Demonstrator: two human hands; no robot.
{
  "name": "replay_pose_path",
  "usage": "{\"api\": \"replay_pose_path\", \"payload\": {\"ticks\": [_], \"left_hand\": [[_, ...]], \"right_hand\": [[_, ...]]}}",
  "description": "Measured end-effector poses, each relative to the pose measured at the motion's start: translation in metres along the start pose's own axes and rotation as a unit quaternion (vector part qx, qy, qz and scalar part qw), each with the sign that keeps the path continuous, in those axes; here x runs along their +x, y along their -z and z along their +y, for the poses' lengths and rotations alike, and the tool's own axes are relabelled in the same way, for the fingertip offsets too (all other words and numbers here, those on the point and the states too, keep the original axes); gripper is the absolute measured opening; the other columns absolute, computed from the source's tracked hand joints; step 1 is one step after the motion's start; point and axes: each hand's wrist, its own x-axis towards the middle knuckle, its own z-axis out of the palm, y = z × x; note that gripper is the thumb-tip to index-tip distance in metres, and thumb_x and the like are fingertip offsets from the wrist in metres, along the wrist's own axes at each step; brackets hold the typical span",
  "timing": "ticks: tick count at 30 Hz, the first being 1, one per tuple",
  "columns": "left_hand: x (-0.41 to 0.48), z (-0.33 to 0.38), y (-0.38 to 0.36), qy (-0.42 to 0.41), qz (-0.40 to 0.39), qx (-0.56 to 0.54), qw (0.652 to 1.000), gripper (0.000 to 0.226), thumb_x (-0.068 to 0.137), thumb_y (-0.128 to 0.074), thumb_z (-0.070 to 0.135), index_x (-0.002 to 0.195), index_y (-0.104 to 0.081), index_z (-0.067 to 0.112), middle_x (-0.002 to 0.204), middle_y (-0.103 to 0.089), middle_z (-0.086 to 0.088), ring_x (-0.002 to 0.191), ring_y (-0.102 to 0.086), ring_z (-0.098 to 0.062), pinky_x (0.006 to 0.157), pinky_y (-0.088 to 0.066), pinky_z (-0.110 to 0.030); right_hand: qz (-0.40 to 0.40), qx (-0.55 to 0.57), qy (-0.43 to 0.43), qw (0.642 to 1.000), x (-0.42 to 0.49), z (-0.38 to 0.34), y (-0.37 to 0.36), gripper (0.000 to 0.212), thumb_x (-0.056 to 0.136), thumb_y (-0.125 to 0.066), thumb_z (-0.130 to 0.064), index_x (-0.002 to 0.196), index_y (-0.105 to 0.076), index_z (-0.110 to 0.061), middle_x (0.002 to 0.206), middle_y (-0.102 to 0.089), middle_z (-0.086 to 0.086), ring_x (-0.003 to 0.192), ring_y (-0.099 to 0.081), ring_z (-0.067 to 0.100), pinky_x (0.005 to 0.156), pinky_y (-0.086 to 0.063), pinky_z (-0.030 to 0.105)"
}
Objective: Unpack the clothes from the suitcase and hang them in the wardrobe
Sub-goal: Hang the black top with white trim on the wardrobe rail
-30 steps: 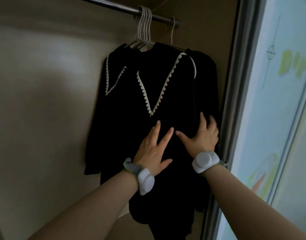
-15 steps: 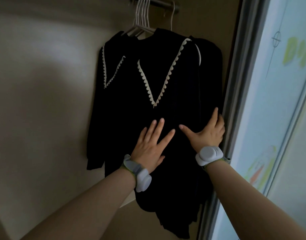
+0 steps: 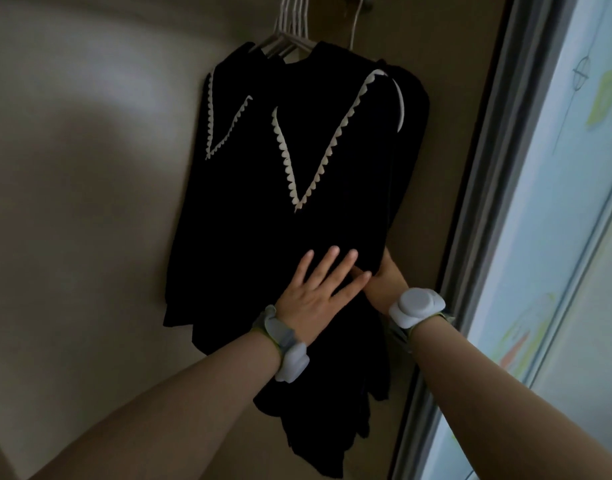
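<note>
Black garments hang on white hangers at the right end of the wardrobe. The front black garment has a white scalloped V collar, and a second one like it hangs behind on the left. My left hand lies flat on the front garment's lower part with its fingers spread. My right hand grips that garment's right edge, thumb in front and fingers hidden behind the cloth. Both wrists carry white bands.
The wardrobe's beige back wall stretches away to the left of the clothes. A grey door frame runs down close on the right of the garments, next to a pale panel with drawings.
Both hands slid down the front garment. The right hand went from lying flat on the cloth to tucking its fingers behind the right edge. The view tilted down, so the rod left the frame.
</note>
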Motion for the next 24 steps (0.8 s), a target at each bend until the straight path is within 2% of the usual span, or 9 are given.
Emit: {"api": "replay_pose_path", "payload": {"ticks": [3, 6, 9, 13, 15, 17, 20, 22, 24], "left_hand": [[0.004, -0.003, -0.014, -0.008, 0.037, 0.056, 0.998, 0.051, 0.097, -0.026, 0.03, 0.148, -0.018, 0.027, 0.153, -0.028, -0.004, 0.141, -0.021, -0.03, 0.112, -0.013, -0.054], [0.011, -0.005, -0.019, 0.0, 0.052, 0.046, 0.998, 0.056, 0.09, -0.031, 0.023, 0.145, -0.024, 0.032, 0.15, -0.036, -0.004, 0.139, -0.023, -0.032, 0.11, -0.015, -0.056], [0.012, -0.001, -0.024, -0.009, 0.031, 0.02, 0.999, 0.056, 0.087, -0.029, 0.021, 0.14, -0.028, 0.039, 0.149, -0.037, -0.011, 0.136, -0.023, -0.039, 0.107, -0.017, -0.062], [0.021, 0.002, -0.023, -0.002, -0.052, 0.009, 0.999, 0.052, 0.082, -0.041, 0.032, 0.133, -0.044, 0.041, 0.155, -0.016, -0.013, 0.14, -0.004, -0.047, 0.107, -0.006, -0.066], [0.028, 0.005, -0.022, 0.011, -0.109, -0.009, 0.994, 0.046, 0.083, -0.048, 0.034, 0.129, -0.05, 0.038, 0.158, -0.009, -0.012, 0.14, 0.011, -0.046, 0.105, 0.005, -0.064], [0.032, 0.006, -0.022, 0.023, -0.108, -0.003, 0.994, 0.039, 0.079, -0.057, 0.039, 0.118, -0.06, 0.039, 0.154, -0.024, -0.012, 0.141, -0.005, -0.046, 0.105, -0.005, -0.064], [0.039, 0.013, -0.024, 0.048, -0.112, -0.007, 0.993, 0.036, 0.079, -0.042, 0.04, 0.103, -0.068, 0.04, 0.142, -0.047, -0.011, 0.132, -0.035, -0.044, 0.099, -0.026, -0.066], [0.044, 0.015, -0.032, 0.04, -0.113, -0.014, 0.993, 0.035, 0.082, -0.045, 0.04, 0.11, -0.065, 0.039, 0.147, -0.04, -0.013, 0.135, -0.031, -0.045, 0.102, -0.023, -0.066], [0.049, 0.021, -0.04, 0.047, -0.128, -0.014, 0.991, 0.04, 0.074, -0.066, 0.04, 0.113, -0.066, 0.033, 0.146, -0.04, -0.016, 0.137, -0.026, -0.043, 0.105, -0.019, -0.067]], "right_hand": [[-0.048, -0.083, 0.044, 0.994, -0.006, 0.003, -0.008, 0.053, 0.092, -0.055, -0.008, 0.14, -0.034, -0.006, 0.131, -0.048, 0.002, 0.125, -0.045, 0.015, 0.093, -0.036, 0.01], [-0.076, -0.09, 0.01, 0.993, -0.012, 0.02, -0.018, 0.049, 0.084, -0.065, -0.011, 0.129, -0.047, -0.003, 0.122, -0.059, 0.013, 0.112, -0.057, 0.024, 0.089, -0.049, 0.033], [-0.117, -0.089, -0.038, 0.988, -0.02, 0.033, -0.025, 0.045, 0.084, -0.065, -0.012, 0.127, -0.053, -0.005, 0.119, -0.063, 0.011, 0.11, -0.06, 0.024, 0.089, -0.05, 0.036], [-0.159, -0.105, -0.042, 0.981, -0.031, 0.04, -0.022, 0.064, 0.09, -0.059, -0.011, 0.145, -0.027, -0.01, 0.132, -0.043, -0.005, 0.128, -0.04, 0.013, 0.1, -0.034, 0.021], [-0.151, -0.149, -0.028, 0.977, -0.034, 0.045, -0.014, 0.067, 0.091, -0.057, -0.014, 0.148, -0.022, -0.012, 0.14, -0.041, -0.002, 0.134, -0.037, 0.017, 0.104, -0.031, 0.022], [-0.049, -0.196, 0.007, 0.979, -0.039, 0.049, -0.003, 0.059, 0.091, -0.057, -0.017, 0.144, -0.034, -0.013, 0.141, -0.044, 0.007, 0.132, -0.041, 0.025, 0.106, -0.033, 0.029], [0.183, -0.254, 0.095, 0.945, -0.051, 0.047, 0.023, 0.047, 0.086, -0.054, -0.023, 0.131, -0.052, -0.01, 0.124, -0.051, 0.016, 0.114, -0.048, 0.037, 0.098, -0.038, 0.039], [0.3, -0.248, 0.122, 0.913, -0.056, 0.046, 0.038, 0.051, 0.081, -0.054, -0.024, 0.13, -0.051, -0.009, 0.125, -0.048, 0.019, 0.114, -0.044, 0.037, 0.098, -0.037, 0.044], [0.363, -0.223, 0.117, 0.897, -0.061, 0.044, 0.05, 0.059, 0.08, -0.053, -0.022, 0.136, -0.043, -0.008, 0.137, -0.04, 0.02, 0.124, -0.037, 0.037, 0.103, -0.031, 0.046]]}}
